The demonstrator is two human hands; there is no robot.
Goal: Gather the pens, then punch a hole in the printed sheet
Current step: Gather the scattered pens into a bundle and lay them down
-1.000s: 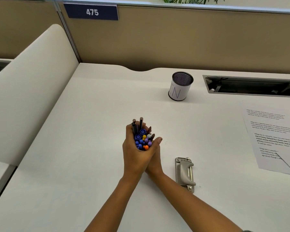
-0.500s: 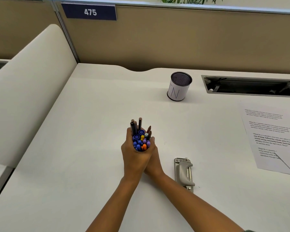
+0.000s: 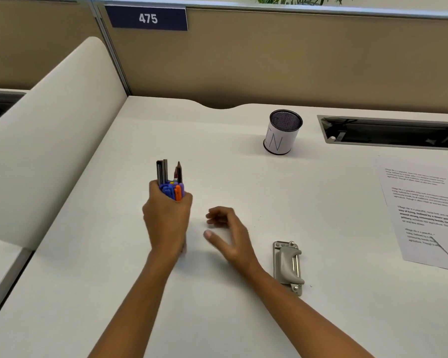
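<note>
The left hand (image 3: 166, 218) is gripping the bundle of blue, purple and orange pens (image 3: 171, 186) upright, fingers wrapped tightly around the barrels, above the left-centre of the white desk (image 3: 217, 164). Half a second ago both hands were cupping this bundle; the right hand (image 3: 228, 233) is now sitting apart from it, fingers loosely curled and holding nothing. The gathering step is therefore looking complete, with one hand freed for the next operation. The grey metal lever hole punch (image 3: 287, 267) is lying just beside the right wrist, untouched. The white printed sheet (image 3: 424, 210) is lying flat well to the right. The black mesh pen cup with a white paper label (image 3: 282, 133) is standing empty farther back, a likely destination for the bundle.
</note>
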